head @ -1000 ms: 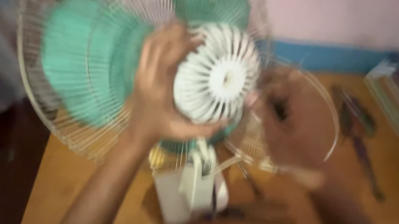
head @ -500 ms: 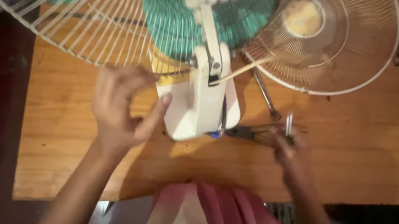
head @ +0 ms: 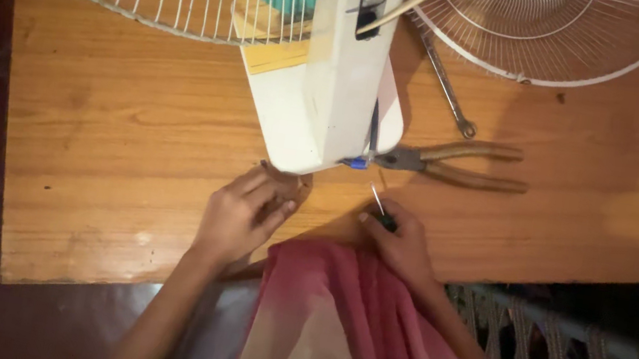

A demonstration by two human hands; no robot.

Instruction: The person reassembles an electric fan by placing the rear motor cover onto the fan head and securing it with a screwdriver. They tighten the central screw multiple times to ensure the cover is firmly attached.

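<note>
Near the bench's (head: 110, 136) front edge, the left hand (head: 244, 215) rests loosely open, fingers touching the foot of the cream fan base (head: 324, 76) — the right hand (head: 403, 246) pinches a small screwdriver (head: 378, 204). Steady the base firmly — then angle the tip squarely.

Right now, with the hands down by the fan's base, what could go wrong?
The fan base stands near the table edge, and the left hand touches it; a nudge might tip it. The right hand holds a small screwdriver tip-up, which could slip. The pliers beside it could be knocked off.
</note>
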